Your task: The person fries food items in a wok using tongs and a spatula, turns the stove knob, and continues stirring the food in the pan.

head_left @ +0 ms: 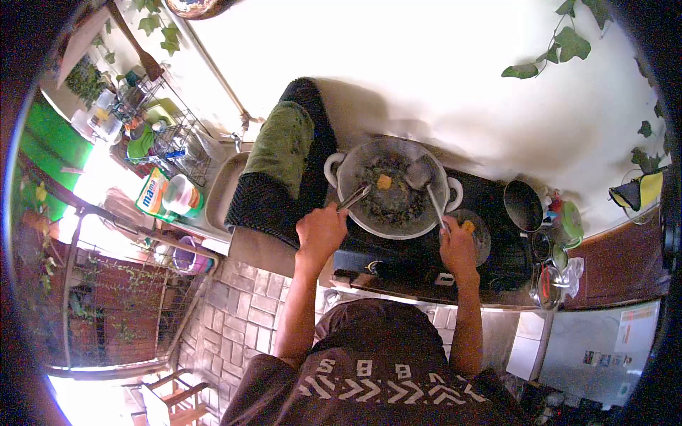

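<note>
A wide pan with two pale loop handles sits on the black stove, its bottom dark and speckled. Inside it lies one small yellow-orange piece of food. My left hand is closed around metal tongs, whose tips reach over the pan's near left part, close to the piece. In my right hand is the handle of a long ladle-like utensil; its broad head rests in the pan's right side. Beside that hand, a plate carries another yellow-orange bit, partly hidden by the fingers.
Left of the stove stands something draped in dark and green cloth, next to a sink. A dish rack and a green-and-white packet are farther left. A dark pot and several containers stand at the right.
</note>
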### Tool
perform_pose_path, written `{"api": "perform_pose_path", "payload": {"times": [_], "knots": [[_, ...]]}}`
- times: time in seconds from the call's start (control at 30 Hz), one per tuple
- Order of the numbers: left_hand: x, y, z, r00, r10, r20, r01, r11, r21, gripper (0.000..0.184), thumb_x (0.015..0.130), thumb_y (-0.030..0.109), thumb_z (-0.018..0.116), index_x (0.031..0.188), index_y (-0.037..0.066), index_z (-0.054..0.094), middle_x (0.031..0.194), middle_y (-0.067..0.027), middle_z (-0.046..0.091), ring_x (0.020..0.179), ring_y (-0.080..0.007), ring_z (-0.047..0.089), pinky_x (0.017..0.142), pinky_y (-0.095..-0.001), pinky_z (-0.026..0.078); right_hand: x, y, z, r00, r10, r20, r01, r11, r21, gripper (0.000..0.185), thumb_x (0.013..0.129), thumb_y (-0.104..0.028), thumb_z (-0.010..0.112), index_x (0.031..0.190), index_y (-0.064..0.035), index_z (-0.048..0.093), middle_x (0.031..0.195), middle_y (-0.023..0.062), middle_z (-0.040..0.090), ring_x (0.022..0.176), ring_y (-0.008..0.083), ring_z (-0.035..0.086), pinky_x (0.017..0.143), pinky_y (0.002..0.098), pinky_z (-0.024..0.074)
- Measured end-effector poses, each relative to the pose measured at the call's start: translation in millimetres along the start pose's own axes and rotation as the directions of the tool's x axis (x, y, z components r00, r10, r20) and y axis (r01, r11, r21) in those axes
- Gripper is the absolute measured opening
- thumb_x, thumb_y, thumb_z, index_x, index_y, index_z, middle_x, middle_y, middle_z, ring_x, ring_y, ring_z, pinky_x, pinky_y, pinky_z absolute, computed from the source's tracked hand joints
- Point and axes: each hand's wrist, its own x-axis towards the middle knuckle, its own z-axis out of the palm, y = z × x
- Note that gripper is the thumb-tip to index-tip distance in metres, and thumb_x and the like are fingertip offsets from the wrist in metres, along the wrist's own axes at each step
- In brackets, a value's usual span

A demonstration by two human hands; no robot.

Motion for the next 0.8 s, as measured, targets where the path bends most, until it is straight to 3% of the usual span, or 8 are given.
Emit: {"api": "perform_pose_path", "payload": {"times": [0.13, 0.23, 0.33, 0.43, 0.53, 0.6, 0.73, 0.8], "knots": [[0.4, 3.4, -0.7, 1.000, 0.001, 0.027, -0.002, 1.000, 0.024, 0.039, 0.100, 0.042, 0.054, 0.101, 0.007, 0.071, 0.088, -0.0222, 0.073, 0.084, -0.0418, 0.073, 0.074, -0.0532, 0.059, -0.8, 19.4, 25.4, 0.995, -0.092, 0.045, 0.086, 0.990, 0.111, 0.032, 0.101, -0.021, 0.058, 0.132, -0.0134, 0.058, 0.078, 0.0171, 0.064, 0.071, 0.0325, 0.068, 0.068, 0.0460, 0.0530], [1.2, -0.2, 2.8, 1.000, -0.003, 0.026, 0.002, 1.000, 0.029, 0.039, 0.100, 0.042, 0.053, 0.101, 0.007, 0.071, 0.088, -0.0221, 0.073, 0.085, -0.0419, 0.073, 0.074, -0.0533, 0.059, -1.3, 18.8, 27.8, 0.991, 0.020, 0.130, -0.066, 0.931, 0.358, 0.031, 0.103, -0.023, 0.058, 0.132, -0.0131, 0.058, 0.074, 0.0108, 0.061, 0.061, 0.0199, 0.063, 0.061, 0.0374, 0.0508], [2.0, -2.9, 6.6, 1.000, 0.002, 0.024, -0.002, 1.000, 0.025, 0.039, 0.100, 0.042, 0.053, 0.102, 0.007, 0.071, 0.088, -0.0222, 0.073, 0.085, -0.0420, 0.073, 0.074, -0.0533, 0.059, 1.4, 17.3, 23.1, 0.996, -0.038, 0.080, 0.005, 0.924, 0.382, 0.030, 0.104, -0.024, 0.056, 0.133, -0.0135, 0.058, 0.076, 0.0081, 0.061, 0.057, 0.0130, 0.060, 0.057, 0.0322, 0.0490], [1.9, -1.1, 4.9, 1.000, 0.005, 0.017, -0.005, 1.000, 0.011, 0.040, 0.100, 0.042, 0.053, 0.102, 0.007, 0.071, 0.089, -0.0224, 0.073, 0.085, -0.0419, 0.073, 0.075, -0.0531, 0.059, 2.4, 10.2, 14.0, 0.995, -0.029, 0.094, -0.001, 0.952, 0.306, 0.031, 0.104, -0.021, 0.054, 0.134, -0.0123, 0.056, 0.077, 0.0130, 0.063, 0.062, 0.0224, 0.064, 0.062, 0.0383, 0.0515], [-0.1, -0.5, 0.3, 1.000, -0.003, 0.009, 0.003, 1.000, 0.008, 0.040, 0.100, 0.042, 0.053, 0.101, 0.006, 0.071, 0.089, -0.0226, 0.073, 0.085, -0.0420, 0.073, 0.075, -0.0531, 0.059, 4.1, -1.2, 4.8, 0.999, 0.039, -0.023, -0.033, 0.975, 0.222, 0.030, 0.103, -0.018, 0.053, 0.133, -0.0117, 0.057, 0.078, 0.0190, 0.063, 0.072, 0.0340, 0.067, 0.070, 0.0458, 0.0527], [-1.2, -1.6, -0.1, 1.000, -0.009, 0.013, 0.009, 1.000, 0.014, 0.040, 0.100, 0.042, 0.053, 0.101, 0.006, 0.071, 0.089, -0.0227, 0.073, 0.085, -0.0421, 0.073, 0.075, -0.0532, 0.058, 2.4, -6.6, -1.5, 0.992, 0.124, -0.005, -0.122, 0.979, 0.163, 0.031, 0.102, -0.017, 0.053, 0.132, -0.0112, 0.058, 0.079, 0.0232, 0.063, 0.083, 0.0420, 0.067, 0.077, 0.0507, 0.0519], [8.3, 0.4, 4.0, 1.000, 0.024, 0.009, -0.024, 1.000, -0.014, 0.040, 0.100, 0.041, 0.054, 0.100, 0.005, 0.071, 0.089, -0.0230, 0.073, 0.085, -0.0424, 0.073, 0.075, -0.0537, 0.058, -0.6, 8.5, 11.8, 0.998, -0.055, 0.017, 0.054, 0.997, 0.054, 0.031, 0.102, -0.017, 0.055, 0.133, -0.0114, 0.057, 0.076, 0.0206, 0.062, 0.081, 0.0394, 0.068, 0.077, 0.0501, 0.0522], [13.0, 2.8, 3.7, 0.999, 0.043, -0.027, -0.043, 0.999, -0.022, 0.040, 0.100, 0.041, 0.054, 0.100, 0.005, 0.071, 0.089, -0.0232, 0.073, 0.085, -0.0425, 0.073, 0.076, -0.0539, 0.058, -2.2, 6.9, 6.6, 0.990, -0.059, 0.128, 0.033, 0.980, 0.198, 0.030, 0.102, -0.016, 0.055, 0.131, -0.0107, 0.057, 0.077, 0.0204, 0.063, 0.082, 0.0394, 0.068, 0.077, 0.0503, 0.0521]]}}
